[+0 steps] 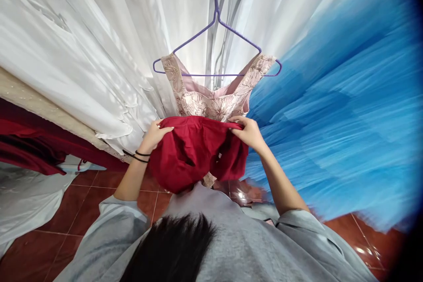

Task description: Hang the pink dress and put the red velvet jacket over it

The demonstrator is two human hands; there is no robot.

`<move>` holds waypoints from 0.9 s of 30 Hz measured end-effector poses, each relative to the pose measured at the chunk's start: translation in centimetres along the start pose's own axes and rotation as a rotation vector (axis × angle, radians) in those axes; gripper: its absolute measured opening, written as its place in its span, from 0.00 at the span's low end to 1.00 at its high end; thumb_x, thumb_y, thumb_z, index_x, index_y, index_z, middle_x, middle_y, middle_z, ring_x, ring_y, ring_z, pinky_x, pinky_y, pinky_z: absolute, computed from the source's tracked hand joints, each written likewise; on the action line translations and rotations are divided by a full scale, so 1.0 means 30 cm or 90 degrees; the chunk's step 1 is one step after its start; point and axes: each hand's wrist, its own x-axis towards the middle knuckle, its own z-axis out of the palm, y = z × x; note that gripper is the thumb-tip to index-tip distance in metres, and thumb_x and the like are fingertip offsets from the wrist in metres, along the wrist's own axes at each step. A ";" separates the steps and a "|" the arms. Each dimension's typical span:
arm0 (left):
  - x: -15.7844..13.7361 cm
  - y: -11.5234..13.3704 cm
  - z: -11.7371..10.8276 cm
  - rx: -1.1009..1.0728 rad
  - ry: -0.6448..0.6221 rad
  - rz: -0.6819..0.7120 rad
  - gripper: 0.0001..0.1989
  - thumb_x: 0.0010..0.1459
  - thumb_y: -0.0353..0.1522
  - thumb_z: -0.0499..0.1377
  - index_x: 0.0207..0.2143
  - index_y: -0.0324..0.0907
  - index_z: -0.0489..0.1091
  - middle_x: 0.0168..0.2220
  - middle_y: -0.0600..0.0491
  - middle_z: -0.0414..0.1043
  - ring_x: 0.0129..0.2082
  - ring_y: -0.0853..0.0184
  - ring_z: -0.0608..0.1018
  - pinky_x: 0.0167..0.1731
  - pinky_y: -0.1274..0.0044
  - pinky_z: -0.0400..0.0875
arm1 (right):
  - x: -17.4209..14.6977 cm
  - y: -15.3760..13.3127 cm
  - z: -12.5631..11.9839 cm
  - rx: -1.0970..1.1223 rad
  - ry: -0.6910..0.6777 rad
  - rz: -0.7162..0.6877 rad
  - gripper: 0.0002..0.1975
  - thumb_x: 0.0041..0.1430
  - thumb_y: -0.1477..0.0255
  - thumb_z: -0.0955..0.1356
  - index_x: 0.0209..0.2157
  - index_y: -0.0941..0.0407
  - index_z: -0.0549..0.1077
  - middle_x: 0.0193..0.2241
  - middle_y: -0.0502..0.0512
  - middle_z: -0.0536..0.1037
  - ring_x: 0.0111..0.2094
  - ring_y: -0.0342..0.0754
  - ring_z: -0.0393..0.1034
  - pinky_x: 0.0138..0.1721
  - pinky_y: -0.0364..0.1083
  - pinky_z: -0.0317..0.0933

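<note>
One red cloth (188, 154), between left hand (154, 135) and right hand (250, 132), both pinching it

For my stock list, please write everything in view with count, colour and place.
Hanger: one, purple, top centre.
Floral garment: one, pale pink, on the hanger.
Red cloth: one, red, centre.
Drapes: count unclear, white, behind.
Tulle: count unclear, blue, right.
Speckled fabric: one, beige, left.
Dark fabric: count unclear, deep red, left.
Pale cloth: count unclear, greyish, lower left.
Floor: one, red-brown tiles, below.
Wristbands: two, black, centre-left.
Shirt: one, grey, bottom.
Hair: one lock, black, bottom.
Left hand: one, bare, gripping red cloth's left end.
Right hand: one, bare, gripping red cloth's right end.
</note>
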 end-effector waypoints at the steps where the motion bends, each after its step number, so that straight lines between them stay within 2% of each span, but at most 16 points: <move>1: -0.020 0.035 0.052 -0.071 -0.005 -0.014 0.20 0.38 0.40 0.68 0.33 0.39 0.74 0.31 0.51 0.77 0.33 0.62 0.76 0.38 0.70 0.72 | 0.000 -0.042 0.022 0.048 -0.032 -0.038 0.27 0.49 0.70 0.71 0.53 0.58 0.75 0.46 0.59 0.81 0.45 0.55 0.76 0.50 0.51 0.68; 3: -0.064 0.101 0.160 -0.137 -0.048 -0.003 0.20 0.39 0.41 0.69 0.34 0.40 0.74 0.31 0.52 0.77 0.31 0.63 0.76 0.36 0.72 0.72 | -0.003 -0.109 0.091 0.114 -0.125 -0.118 0.41 0.43 0.65 0.77 0.61 0.55 0.68 0.56 0.61 0.75 0.55 0.57 0.71 0.57 0.53 0.64; 4: -0.086 0.131 0.207 -0.129 -0.093 0.027 0.18 0.41 0.42 0.69 0.32 0.41 0.74 0.30 0.53 0.76 0.30 0.64 0.75 0.34 0.73 0.71 | -0.004 -0.131 0.132 0.134 -0.169 -0.149 0.44 0.40 0.64 0.78 0.61 0.55 0.68 0.57 0.61 0.74 0.57 0.58 0.69 0.59 0.54 0.63; 5: -0.104 0.157 0.244 -0.097 -0.153 0.065 0.16 0.44 0.43 0.68 0.30 0.41 0.73 0.28 0.54 0.75 0.29 0.65 0.75 0.33 0.74 0.71 | -0.003 -0.145 0.170 0.149 -0.201 -0.168 0.41 0.39 0.64 0.79 0.57 0.55 0.71 0.54 0.61 0.76 0.56 0.59 0.70 0.58 0.54 0.63; 7: -0.124 0.197 0.278 0.000 -0.290 0.147 0.16 0.49 0.44 0.67 0.25 0.40 0.71 0.25 0.55 0.72 0.27 0.67 0.73 0.31 0.75 0.69 | -0.003 -0.151 0.220 0.178 -0.234 -0.165 0.26 0.44 0.62 0.77 0.45 0.58 0.78 0.42 0.59 0.81 0.46 0.57 0.75 0.52 0.54 0.67; 9: -0.115 0.220 0.253 0.063 -0.387 0.202 0.18 0.53 0.46 0.65 0.26 0.39 0.71 0.26 0.54 0.72 0.27 0.68 0.73 0.29 0.76 0.69 | -0.009 -0.139 0.211 0.235 -0.221 -0.121 0.17 0.49 0.59 0.74 0.35 0.59 0.78 0.32 0.55 0.81 0.37 0.54 0.75 0.44 0.52 0.70; 10: -0.097 0.224 0.221 0.063 -0.395 0.220 0.20 0.54 0.48 0.63 0.29 0.39 0.73 0.28 0.52 0.73 0.28 0.67 0.74 0.29 0.76 0.69 | -0.017 -0.130 0.183 0.271 -0.201 -0.098 0.17 0.50 0.59 0.74 0.32 0.59 0.77 0.30 0.54 0.80 0.35 0.52 0.75 0.42 0.51 0.70; 12: -0.037 0.220 0.138 0.036 -0.306 0.252 0.23 0.56 0.50 0.61 0.38 0.38 0.75 0.34 0.49 0.76 0.32 0.65 0.76 0.31 0.76 0.71 | -0.041 -0.113 0.088 0.330 -0.119 -0.060 0.17 0.46 0.59 0.76 0.29 0.58 0.76 0.28 0.53 0.79 0.33 0.51 0.75 0.39 0.49 0.71; 15: 0.073 0.207 0.026 0.069 0.007 0.298 0.23 0.54 0.47 0.63 0.45 0.40 0.73 0.41 0.47 0.76 0.41 0.63 0.78 0.39 0.75 0.73 | -0.084 -0.102 -0.094 0.321 0.108 -0.029 0.19 0.37 0.60 0.80 0.26 0.56 0.74 0.25 0.52 0.76 0.31 0.52 0.73 0.33 0.48 0.70; 17: 0.119 0.212 0.000 0.125 0.157 0.332 0.22 0.53 0.45 0.63 0.45 0.41 0.72 0.45 0.47 0.75 0.46 0.61 0.77 0.46 0.72 0.73 | -0.100 -0.118 -0.194 0.296 0.264 -0.033 0.20 0.35 0.59 0.80 0.23 0.54 0.71 0.23 0.51 0.73 0.31 0.53 0.72 0.31 0.48 0.69; 18: 0.124 0.223 0.007 0.138 0.172 0.353 0.21 0.54 0.45 0.63 0.46 0.42 0.72 0.47 0.47 0.75 0.48 0.61 0.76 0.49 0.71 0.72 | -0.102 -0.136 -0.229 0.288 0.319 -0.045 0.20 0.36 0.58 0.79 0.22 0.54 0.70 0.23 0.51 0.72 0.31 0.53 0.72 0.30 0.48 0.68; 20: 0.101 0.265 0.056 0.128 0.090 0.411 0.23 0.56 0.48 0.60 0.49 0.44 0.71 0.51 0.47 0.74 0.52 0.59 0.76 0.53 0.68 0.71 | -0.091 -0.188 -0.263 0.266 0.364 -0.076 0.19 0.39 0.58 0.78 0.21 0.54 0.69 0.21 0.49 0.69 0.30 0.51 0.70 0.30 0.47 0.67; 22: 0.052 0.323 0.130 0.115 -0.044 0.471 0.30 0.55 0.52 0.61 0.54 0.46 0.69 0.56 0.46 0.71 0.58 0.55 0.73 0.56 0.64 0.70 | -0.070 -0.245 -0.265 0.218 0.321 -0.099 0.17 0.39 0.60 0.77 0.21 0.54 0.69 0.20 0.48 0.67 0.27 0.48 0.66 0.28 0.46 0.64; 24: 0.021 0.379 0.194 0.138 -0.112 0.517 0.39 0.51 0.55 0.64 0.60 0.46 0.65 0.62 0.45 0.66 0.64 0.49 0.66 0.61 0.60 0.65 | -0.053 -0.282 -0.260 0.172 0.252 -0.102 0.15 0.39 0.64 0.77 0.21 0.56 0.71 0.20 0.47 0.66 0.25 0.45 0.63 0.27 0.44 0.60; 25: 0.025 0.398 0.213 0.155 -0.104 0.531 0.42 0.49 0.57 0.64 0.61 0.46 0.63 0.64 0.45 0.63 0.67 0.47 0.62 0.64 0.59 0.62 | -0.050 -0.285 -0.264 0.158 0.236 -0.096 0.13 0.39 0.65 0.76 0.22 0.56 0.72 0.20 0.47 0.65 0.25 0.43 0.61 0.27 0.43 0.58; 27: 0.085 0.401 0.220 0.179 -0.013 0.544 0.44 0.52 0.59 0.61 0.64 0.45 0.60 0.68 0.45 0.56 0.71 0.46 0.51 0.67 0.56 0.55 | -0.060 -0.257 -0.298 0.150 0.273 -0.074 0.10 0.40 0.67 0.75 0.22 0.57 0.73 0.20 0.46 0.64 0.24 0.41 0.57 0.26 0.43 0.54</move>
